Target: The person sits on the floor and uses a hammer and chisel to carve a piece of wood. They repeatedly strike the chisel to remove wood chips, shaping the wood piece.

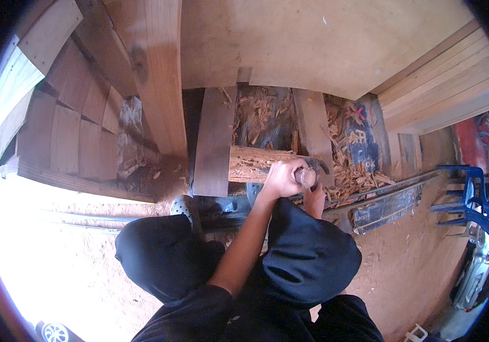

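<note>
My left hand (283,178) is closed around a chisel, whose thin dark tip (263,170) pokes out on the left, over a rough wooden block (247,162). The block's top is gouged and splintered. Right beside that fist, a hammer (324,167) shows a dark curved claw; a pale round end (307,177) sits in front of it. My right hand (314,201) is below, wrapped around the hammer's handle, which is mostly hidden behind the left hand and my knee. The block lies across a dark plank (214,145) and a paler plank (312,122).
Wood chips (344,154) litter the ground around the planks. A thick upright post (162,74) and a large panel (307,40) stand ahead. Metal rails (381,191) run along the near side. A blue plastic chair (467,199) is at right, stacked boards (76,125) at left.
</note>
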`<act>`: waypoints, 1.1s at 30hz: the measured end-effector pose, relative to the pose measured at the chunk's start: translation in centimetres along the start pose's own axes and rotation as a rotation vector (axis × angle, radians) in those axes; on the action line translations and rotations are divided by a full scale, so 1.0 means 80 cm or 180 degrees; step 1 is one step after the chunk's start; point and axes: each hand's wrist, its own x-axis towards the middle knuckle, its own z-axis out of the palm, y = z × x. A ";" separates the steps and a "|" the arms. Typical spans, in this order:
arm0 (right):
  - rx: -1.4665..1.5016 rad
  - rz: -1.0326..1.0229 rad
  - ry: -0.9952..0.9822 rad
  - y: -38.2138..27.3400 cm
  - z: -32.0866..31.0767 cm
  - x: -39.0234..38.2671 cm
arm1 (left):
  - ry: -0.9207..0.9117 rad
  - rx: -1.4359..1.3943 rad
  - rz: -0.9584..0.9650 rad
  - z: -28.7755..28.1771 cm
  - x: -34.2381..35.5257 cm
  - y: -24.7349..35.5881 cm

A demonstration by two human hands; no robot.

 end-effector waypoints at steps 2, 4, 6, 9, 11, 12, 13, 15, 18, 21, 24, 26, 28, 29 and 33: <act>-0.0004 -0.0003 -0.0072 0.003 0.001 0.001 | 0.0090 0.0002 0.0125 0.000 0.000 -0.002; -0.0101 0.0046 -0.0141 0.006 0.002 0.003 | 0.0113 -0.0033 0.0144 0.000 0.000 -0.002; -0.0281 0.0158 -0.0207 0.009 0.003 0.004 | 0.0107 -0.0108 0.0081 -0.002 0.000 -0.002; -0.0044 0.0236 -0.0206 0.011 0.004 0.004 | 0.0172 -0.0127 0.0119 -0.006 0.000 0.001; 0.0041 0.0181 -0.0149 0.012 0.005 0.005 | 0.0229 -0.0126 0.0129 -0.008 -0.001 0.002; 0.0058 0.0214 -0.0137 0.012 0.006 0.005 | 0.0248 -0.0129 0.0115 -0.008 -0.001 0.003; 0.0055 0.0198 -0.0147 0.012 0.006 0.005 | 0.0292 -0.0268 0.0176 -0.008 0.000 0.003; -0.0026 0.0344 -0.0217 0.011 0.005 0.006 | 0.0350 -0.0249 0.0164 -0.008 0.001 0.003; -0.0163 0.0382 -0.0333 0.007 0.001 0.006 | 0.0360 -0.0380 0.0206 -0.007 0.002 -0.001; -0.0148 0.0420 -0.0335 0.001 -0.003 0.005 | 0.0240 -0.0402 0.0131 -0.008 0.001 -0.008; -0.0204 0.0568 -0.0416 -0.003 -0.006 0.004 | 0.0305 -0.0416 0.0151 -0.006 -0.001 -0.015; -0.0143 0.0476 -0.0346 -0.005 -0.007 0.003 | 0.0320 -0.0487 0.0187 -0.004 0.000 -0.018; -0.0202 0.0510 -0.0372 -0.006 -0.008 0.003 | 0.0353 -0.0519 0.0205 -0.003 0.001 -0.020; -0.0106 0.0503 -0.0377 -0.006 -0.009 0.002 | 0.0377 -0.0509 0.0332 -0.003 0.002 -0.019; 0.0098 0.0572 -0.0414 -0.008 -0.012 0.002 | 0.0360 -0.0438 0.0227 -0.003 0.002 -0.014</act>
